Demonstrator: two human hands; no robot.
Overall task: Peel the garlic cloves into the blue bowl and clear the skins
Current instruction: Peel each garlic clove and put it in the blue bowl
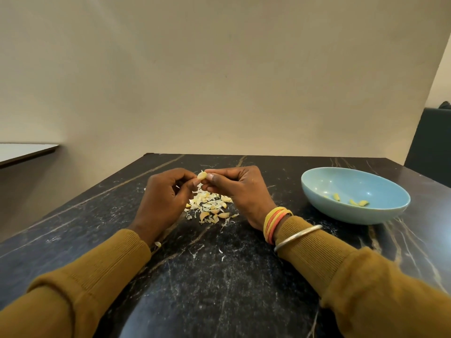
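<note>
Head camera looks down at a dark tabletop [219,284] with thin pale lines running through it, like stone. Both hands are held up just above the middle of it, and they meet at one garlic clove [201,176]. The left hand [161,198] has its grip curled in, and its fingertips pinch the left side of the clove. The right hand [239,191] has its grip curled too, and pinches the right side of the clove between thumb and finger. The clove is small, pale yellow and smooth, with a bit of thin white skin sticking up at its top. Right under the hands lies a pile of skins [206,203], white and papery. At the near edge of the pile sit a few unpeeled cloves [214,214], pinkish tan. Tiny white scraps [220,254] are sprinkled on the tabletop closer to the person. The blue bowl [341,181] stands to the right, well apart from the pile. It is wide, shallow and light blue. A few peeled cloves [351,202] lie inside it, near its front wall. Both arms wear mustard sleeves [317,259]. Yellow and orange bands [275,222] go round the right wrist, and a silver bangle [296,236] sits over the cuff. A plain cream wall [219,81] is behind the tabletop.
</note>
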